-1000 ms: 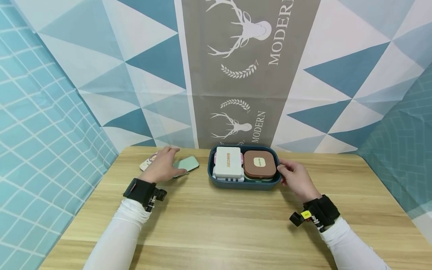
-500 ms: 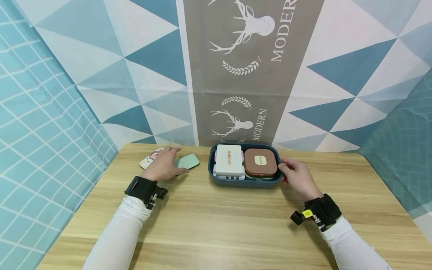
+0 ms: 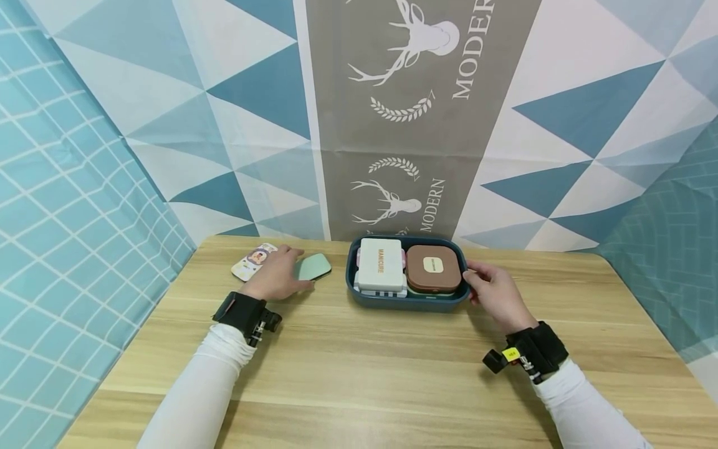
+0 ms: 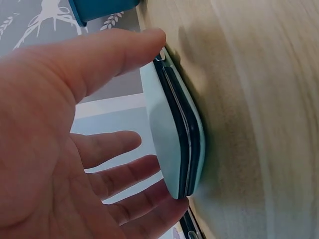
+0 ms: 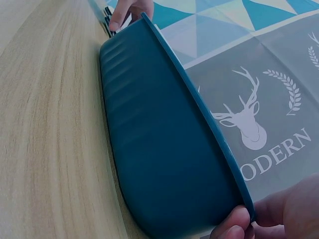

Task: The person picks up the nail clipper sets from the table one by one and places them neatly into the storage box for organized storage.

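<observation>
My left hand (image 3: 275, 274) reaches over a flat mint-green case (image 3: 314, 267) on the table. In the left wrist view, the case (image 4: 167, 119) shows two halves with dark edges. The thumb lies by one end and the spread fingers by the other; whether they touch it is hard to tell. At its left, a white case with a cartoon print (image 3: 255, 260) is partly covered by the hand. My right hand (image 3: 496, 296) pinches the right rim of a dark blue basket (image 3: 406, 304), thumb and fingers on either side of the edge in the right wrist view.
Inside the basket sit a white "MANICURE" box (image 3: 380, 265) and a brown square case (image 3: 432, 268), with other cases beneath them. The wooden table (image 3: 381, 374) meets a patterned wall cloth (image 3: 392, 125) behind the basket.
My left hand has shifted slightly right over the mint-green case, uncovering more of the printed case. The right hand keeps its hold on the basket rim. The head view has tilted a little.
</observation>
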A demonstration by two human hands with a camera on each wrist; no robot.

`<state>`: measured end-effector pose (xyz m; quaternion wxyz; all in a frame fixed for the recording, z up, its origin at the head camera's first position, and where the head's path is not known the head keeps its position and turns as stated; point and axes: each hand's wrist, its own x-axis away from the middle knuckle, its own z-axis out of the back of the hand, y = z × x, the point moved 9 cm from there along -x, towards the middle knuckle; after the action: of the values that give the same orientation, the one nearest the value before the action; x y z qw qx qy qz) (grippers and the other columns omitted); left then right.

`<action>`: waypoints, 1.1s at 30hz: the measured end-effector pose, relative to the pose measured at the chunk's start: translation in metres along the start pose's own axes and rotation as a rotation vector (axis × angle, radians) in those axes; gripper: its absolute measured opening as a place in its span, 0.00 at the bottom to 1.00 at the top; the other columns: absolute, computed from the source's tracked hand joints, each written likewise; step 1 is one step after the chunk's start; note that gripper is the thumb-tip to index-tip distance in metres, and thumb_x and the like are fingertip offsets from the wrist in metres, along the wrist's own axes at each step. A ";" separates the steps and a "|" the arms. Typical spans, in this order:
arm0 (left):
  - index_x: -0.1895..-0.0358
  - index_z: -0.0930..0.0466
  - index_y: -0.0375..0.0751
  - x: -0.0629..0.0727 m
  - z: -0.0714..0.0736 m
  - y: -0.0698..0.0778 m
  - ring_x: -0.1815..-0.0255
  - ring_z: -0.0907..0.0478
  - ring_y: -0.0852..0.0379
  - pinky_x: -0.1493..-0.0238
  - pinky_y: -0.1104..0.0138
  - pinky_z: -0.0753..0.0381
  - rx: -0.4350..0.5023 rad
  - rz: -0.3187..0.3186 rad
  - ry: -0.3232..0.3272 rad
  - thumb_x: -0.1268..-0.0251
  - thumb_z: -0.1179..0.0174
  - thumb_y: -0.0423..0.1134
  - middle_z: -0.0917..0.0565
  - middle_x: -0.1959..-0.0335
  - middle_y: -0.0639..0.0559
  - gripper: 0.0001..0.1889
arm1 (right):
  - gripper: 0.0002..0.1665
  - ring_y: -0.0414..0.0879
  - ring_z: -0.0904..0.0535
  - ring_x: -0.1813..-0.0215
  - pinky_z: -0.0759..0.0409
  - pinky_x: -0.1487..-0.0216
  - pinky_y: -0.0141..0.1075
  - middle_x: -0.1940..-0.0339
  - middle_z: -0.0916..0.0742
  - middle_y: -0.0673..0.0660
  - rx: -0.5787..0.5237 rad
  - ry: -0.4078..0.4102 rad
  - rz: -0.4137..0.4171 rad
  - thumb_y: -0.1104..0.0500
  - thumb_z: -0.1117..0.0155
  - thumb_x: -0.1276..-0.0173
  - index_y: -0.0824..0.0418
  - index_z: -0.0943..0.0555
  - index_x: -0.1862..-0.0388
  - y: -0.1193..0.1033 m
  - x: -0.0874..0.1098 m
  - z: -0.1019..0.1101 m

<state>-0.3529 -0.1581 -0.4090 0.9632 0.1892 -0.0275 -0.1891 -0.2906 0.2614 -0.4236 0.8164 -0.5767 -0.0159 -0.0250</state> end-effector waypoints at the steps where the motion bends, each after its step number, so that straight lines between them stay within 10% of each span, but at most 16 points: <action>1: 0.24 0.33 0.23 0.000 -0.001 -0.001 0.29 0.32 0.29 0.29 0.41 0.31 -0.001 0.003 -0.002 0.33 0.25 0.47 0.31 0.29 0.25 0.43 | 0.28 0.46 0.23 0.64 0.18 0.66 0.36 0.51 0.21 0.66 0.001 0.000 0.000 0.59 0.50 0.11 0.70 0.32 0.20 0.000 0.000 0.000; 33: 0.26 0.29 0.24 -0.003 -0.007 -0.008 0.42 0.29 0.33 0.42 0.45 0.26 -0.025 0.016 -0.030 0.30 0.27 0.43 0.27 0.37 0.28 0.37 | 0.28 0.48 0.23 0.64 0.17 0.64 0.37 0.53 0.21 0.66 0.019 0.002 0.005 0.58 0.50 0.11 0.70 0.32 0.20 0.000 0.001 0.000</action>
<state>-0.3574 -0.1614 -0.4189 0.9665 0.1740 -0.0409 -0.1843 -0.2896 0.2617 -0.4239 0.8218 -0.5691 -0.0139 -0.0236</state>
